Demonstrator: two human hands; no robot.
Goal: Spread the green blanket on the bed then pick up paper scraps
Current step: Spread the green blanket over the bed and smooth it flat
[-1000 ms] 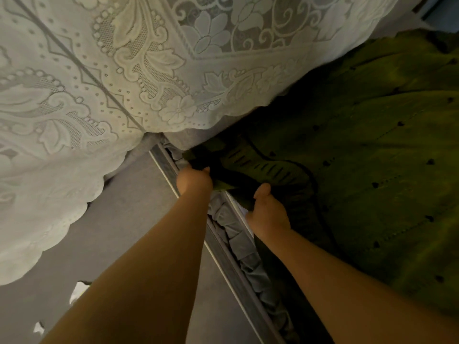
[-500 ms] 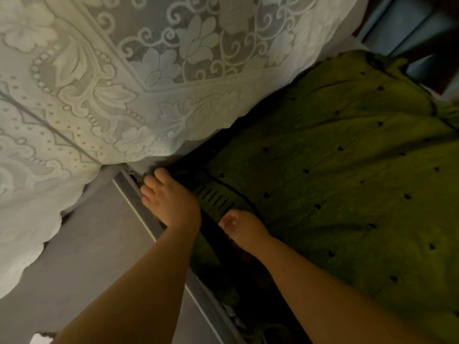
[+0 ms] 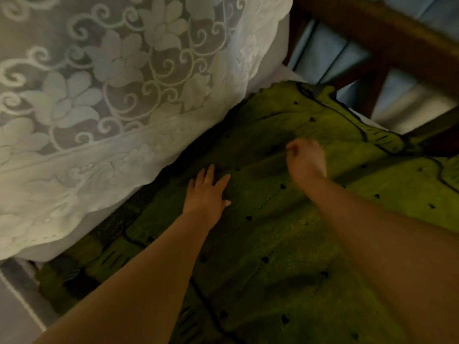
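Observation:
The green blanket (image 3: 285,244) with small dark dots lies spread over the bed and fills the lower right of the view. My left hand (image 3: 206,192) rests flat on it with straight fingers, close to the white lace cloth. My right hand (image 3: 306,160) is further up the blanket and blurred. Its fingers are curled and pinch a raised ridge of the green fabric. No paper scraps are in view.
A white lace cloth (image 3: 99,95) hangs over the upper left and overlaps the blanket's edge. A dark wooden frame (image 3: 385,38) and blue panels (image 3: 327,53) stand at the top right. The grey bed rail (image 3: 22,281) and floor (image 3: 10,324) show at the bottom left.
Both hands have left the blanket's corner at the bed rail and moved up onto the spread blanket. The left hand now lies flat, and the view has shifted toward the headboard.

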